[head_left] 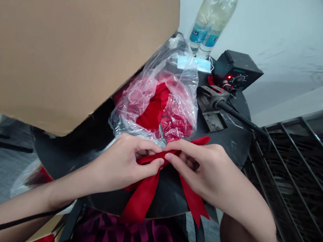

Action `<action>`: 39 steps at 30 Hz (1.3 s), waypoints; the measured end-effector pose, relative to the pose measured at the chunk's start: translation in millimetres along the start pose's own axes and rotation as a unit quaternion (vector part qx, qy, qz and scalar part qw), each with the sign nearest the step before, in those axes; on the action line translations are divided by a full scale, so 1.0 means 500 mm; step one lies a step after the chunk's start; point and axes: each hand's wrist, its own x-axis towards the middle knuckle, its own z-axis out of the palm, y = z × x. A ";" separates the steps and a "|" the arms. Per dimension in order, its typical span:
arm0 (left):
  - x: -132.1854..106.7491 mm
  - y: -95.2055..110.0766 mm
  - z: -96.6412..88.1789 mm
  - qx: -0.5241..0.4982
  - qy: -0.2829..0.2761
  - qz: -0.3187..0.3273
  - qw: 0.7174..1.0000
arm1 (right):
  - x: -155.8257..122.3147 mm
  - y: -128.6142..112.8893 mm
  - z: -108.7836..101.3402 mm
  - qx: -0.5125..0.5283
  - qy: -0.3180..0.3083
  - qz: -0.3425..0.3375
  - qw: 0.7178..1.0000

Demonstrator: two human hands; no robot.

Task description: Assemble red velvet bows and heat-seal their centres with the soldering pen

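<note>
Both my hands meet over the near part of a round black table, pinching a red ribbon bow (143, 195) between thumbs and fingertips. My left hand (131, 158) is closed on its left side, and my right hand (199, 166) grips it just to the right. Two broad ribbon tails hang down toward the table's front edge, and another red end pokes out above my right hand. The bow's middle is partly hidden by my fingers. Right behind my hands lies an open clear plastic bag (128, 108) with red fabric pieces (153, 110) inside.
A large cardboard sheet or box side (80, 44) covers the upper left. Behind the bag stand two clear bottles (207, 26) and a blue face mask (195, 64). A black soldering station (237, 71) and its iron stand (213, 103) sit right. A wire rack (297, 160) is beyond.
</note>
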 end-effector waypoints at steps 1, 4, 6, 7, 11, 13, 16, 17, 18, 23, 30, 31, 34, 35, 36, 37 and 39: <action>0.001 -0.002 0.001 -0.008 -0.003 -0.003 1.000 | 0.003 0.000 -0.001 0.000 -0.011 0.001 1.000; 0.006 -0.008 0.001 -0.028 -0.020 -0.016 0.999 | 0.010 0.001 -0.004 -0.003 -0.036 0.009 0.999; 0.009 -0.013 0.000 -0.025 -0.032 -0.020 0.999 | 0.014 0.005 -0.004 0.000 -0.045 0.020 0.999; 0.012 -0.016 -0.001 -0.021 -0.039 -0.020 0.999 | 0.017 0.007 -0.003 0.002 -0.048 0.027 0.998; 0.024 -0.027 -0.010 -0.034 -0.058 -0.022 0.998 | 0.030 0.013 0.003 0.019 -0.047 0.051 0.997; 0.031 -0.031 -0.015 -0.057 -0.048 -0.022 0.997 | 0.031 0.009 0.005 0.039 -0.020 0.048 0.998; 0.040 -0.035 -0.020 -0.094 -0.013 -0.039 0.995 | 0.010 -0.007 0.006 0.052 0.086 0.040 0.994; 0.042 -0.036 -0.021 -0.112 0.001 -0.049 0.993 | -0.002 -0.015 0.007 0.048 0.130 0.049 0.989; 0.044 -0.037 -0.021 -0.134 0.014 -0.060 0.989 | -0.015 -0.021 0.011 0.040 0.163 0.066 0.984; 0.050 -0.042 -0.012 -0.188 0.079 -0.067 0.977 | -0.044 -0.029 0.074 0.035 0.154 0.163 0.974; 0.043 -0.058 0.008 -0.191 0.053 0.066 0.978 | -0.002 -0.015 0.145 0.192 0.270 0.184 0.926; 0.040 -0.061 0.009 -0.176 0.045 0.091 0.979 | 0.000 -0.015 0.145 0.220 0.269 0.186 0.919; 0.035 -0.066 0.010 -0.115 0.035 0.151 0.981 | 0.001 -0.017 0.137 0.305 0.262 0.193 0.895; 0.033 -0.067 0.010 -0.100 0.030 0.163 0.981 | 0.002 -0.017 0.135 0.320 0.262 0.195 0.889; 0.032 -0.067 0.009 -0.092 0.025 0.168 0.981 | 0.003 -0.017 0.132 0.327 0.264 0.196 0.886; 0.031 -0.067 0.009 -0.090 0.021 0.167 0.982 | 0.004 -0.017 0.131 0.330 0.266 0.198 0.884; 0.030 -0.066 0.008 -0.098 0.024 0.157 0.982 | 0.008 -0.018 0.128 0.332 0.268 0.204 0.881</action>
